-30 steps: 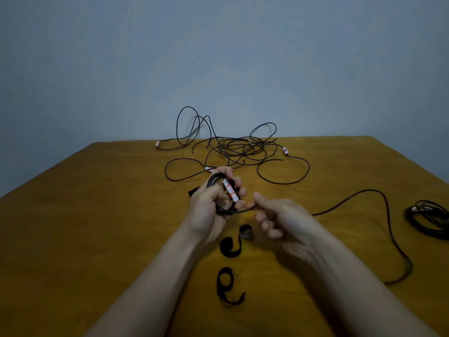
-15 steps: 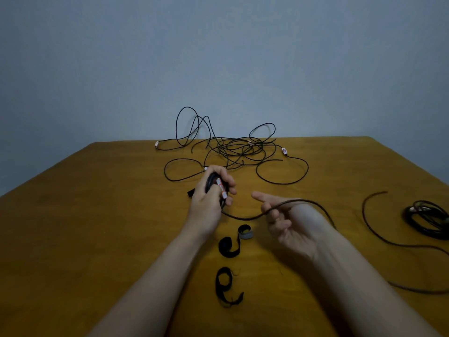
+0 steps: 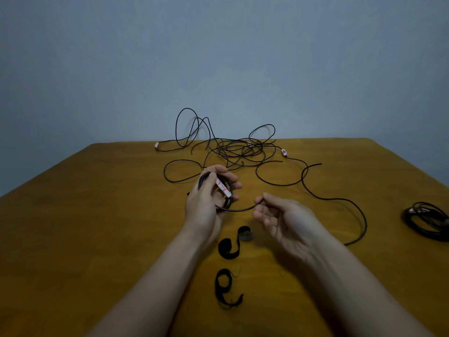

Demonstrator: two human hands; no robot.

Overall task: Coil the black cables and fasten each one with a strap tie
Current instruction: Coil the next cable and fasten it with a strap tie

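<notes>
On a brown wooden table (image 3: pixel 97 239), set before a plain grey-blue wall (image 3: pixel 218 57), a loose tangle of black cables (image 3: pixel 238 149) is spread along the far edge. A finished bundle (image 3: pixel 427 222) is seen at the right edge. Two curled strap ties are laid near the front centre, the farther strap tie (image 3: pixel 228 250) just below the hands and the nearer strap tie (image 3: pixel 226 288) closer to the viewer.

A partial coil (image 3: pixel 227 203) is gripped in the left hand (image 3: pixel 204 205), with a white, red-marked connector (image 3: pixel 222 188) lying across it beside the thumb. The free strand (image 3: pixel 243 209) is pinched at the fingertips of the right hand (image 3: pixel 286 222), whose other fingers are loosely curled. The strand is stretched across the gap between the hands, above the table.

Compared with half a second before, the strand is no longer draped over the right wrist. The loose tail (image 3: pixel 340 199) is now laid farther back on the right of the table, and the connector is more exposed.
</notes>
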